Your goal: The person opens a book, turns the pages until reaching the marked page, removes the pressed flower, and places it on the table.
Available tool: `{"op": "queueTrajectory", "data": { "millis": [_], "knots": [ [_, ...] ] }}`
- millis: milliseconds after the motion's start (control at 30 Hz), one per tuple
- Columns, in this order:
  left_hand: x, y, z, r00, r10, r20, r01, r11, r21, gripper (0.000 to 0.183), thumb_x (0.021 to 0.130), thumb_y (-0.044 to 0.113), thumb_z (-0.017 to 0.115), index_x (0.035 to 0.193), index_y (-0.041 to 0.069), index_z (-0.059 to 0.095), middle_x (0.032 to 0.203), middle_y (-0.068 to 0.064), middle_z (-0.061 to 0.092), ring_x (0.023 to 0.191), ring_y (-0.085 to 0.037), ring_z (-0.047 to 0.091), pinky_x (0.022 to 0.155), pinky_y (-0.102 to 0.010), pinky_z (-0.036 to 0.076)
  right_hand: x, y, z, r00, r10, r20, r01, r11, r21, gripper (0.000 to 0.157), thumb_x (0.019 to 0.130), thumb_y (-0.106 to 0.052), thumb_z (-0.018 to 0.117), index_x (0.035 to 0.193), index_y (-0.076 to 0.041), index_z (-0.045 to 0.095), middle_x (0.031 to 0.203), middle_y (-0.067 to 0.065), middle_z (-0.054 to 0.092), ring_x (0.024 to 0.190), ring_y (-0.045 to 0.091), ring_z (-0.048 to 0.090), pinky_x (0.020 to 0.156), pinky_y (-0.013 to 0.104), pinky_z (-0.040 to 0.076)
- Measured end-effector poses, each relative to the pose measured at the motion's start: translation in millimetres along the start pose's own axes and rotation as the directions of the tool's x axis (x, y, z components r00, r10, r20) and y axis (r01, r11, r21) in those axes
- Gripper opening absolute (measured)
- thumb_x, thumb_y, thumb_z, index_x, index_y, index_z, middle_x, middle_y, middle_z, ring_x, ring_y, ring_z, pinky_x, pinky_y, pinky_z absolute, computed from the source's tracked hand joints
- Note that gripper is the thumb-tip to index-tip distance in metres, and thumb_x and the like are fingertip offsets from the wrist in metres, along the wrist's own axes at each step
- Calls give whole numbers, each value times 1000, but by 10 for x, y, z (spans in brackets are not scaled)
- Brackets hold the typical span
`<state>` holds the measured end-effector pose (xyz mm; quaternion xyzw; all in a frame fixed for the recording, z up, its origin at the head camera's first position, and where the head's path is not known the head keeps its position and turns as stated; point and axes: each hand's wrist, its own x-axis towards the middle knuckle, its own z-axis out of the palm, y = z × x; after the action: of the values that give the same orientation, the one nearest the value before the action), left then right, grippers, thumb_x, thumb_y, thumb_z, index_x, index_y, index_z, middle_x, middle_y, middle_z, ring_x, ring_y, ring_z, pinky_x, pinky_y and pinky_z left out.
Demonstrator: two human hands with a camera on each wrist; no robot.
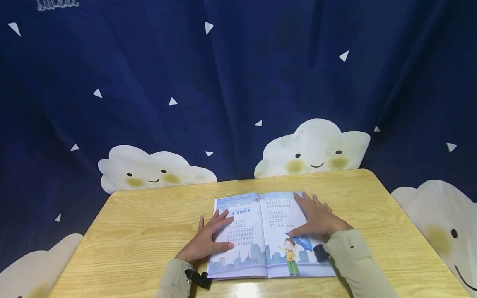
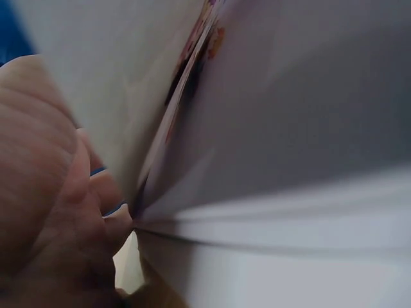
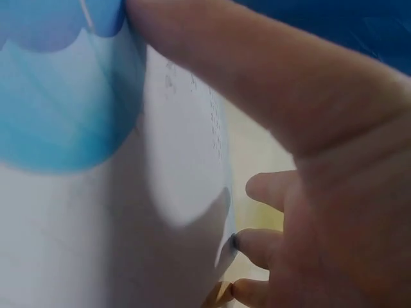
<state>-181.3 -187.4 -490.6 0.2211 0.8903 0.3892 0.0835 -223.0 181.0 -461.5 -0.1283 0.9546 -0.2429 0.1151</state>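
Note:
An open picture book lies flat on the table, with Chinese text on both pages. Its right page shows a child in yellow and green under a blue umbrella. My left hand rests with spread fingers over the left page's outer edge. Over the right page's outer edge lies my right hand, its thumb just above the umbrella. In the left wrist view, blurred pages fill most of the picture beside the palm. The right wrist view has the thumb against the page, other fingertips near its edge.
The book stands on a light wooden table with rounded corners. Behind it hangs a dark blue curtain printed with white triangles and smiling clouds. A small black device is strapped at the left wrist, another at the right.

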Motion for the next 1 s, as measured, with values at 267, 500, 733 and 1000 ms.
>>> {"op": "queueTrajectory", "data": {
  "millis": [267,500,733,1000],
  "knots": [
    [21,-10,1,1000,-2,5,2,1000,10,76,79,50,75,145,24,46,158,0,25,148,-27,5,109,-59,-19,-16,-13,33,999,38,-1,-38,999,-1,136,51,-71,81,154,-9,18,158,24,10,140,55,2,105,74,3],
    [-15,-22,14,1000,-10,-14,10,1000,14,75,79,51,74,144,24,47,158,1,26,148,-28,5,108,-60,-18,-9,-52,43,998,59,-10,-59,998,20,137,49,-69,83,154,-9,19,159,22,12,141,52,2,107,72,1],
    [-75,-31,41,1000,-10,-22,10,1000,14,76,78,49,75,144,22,48,157,-1,27,147,-31,6,108,-61,-18,-18,-51,79,998,59,2,-59,998,17,137,48,-70,82,155,-10,19,159,21,11,142,51,2,108,70,1],
    [-28,0,18,1000,-11,-8,12,1000,21,75,79,50,75,144,25,47,158,2,26,148,-27,5,109,-59,-18,-11,-37,44,998,55,-12,-55,998,14,136,50,-68,83,154,-8,20,159,21,13,142,51,3,108,70,1]
  ]
}}
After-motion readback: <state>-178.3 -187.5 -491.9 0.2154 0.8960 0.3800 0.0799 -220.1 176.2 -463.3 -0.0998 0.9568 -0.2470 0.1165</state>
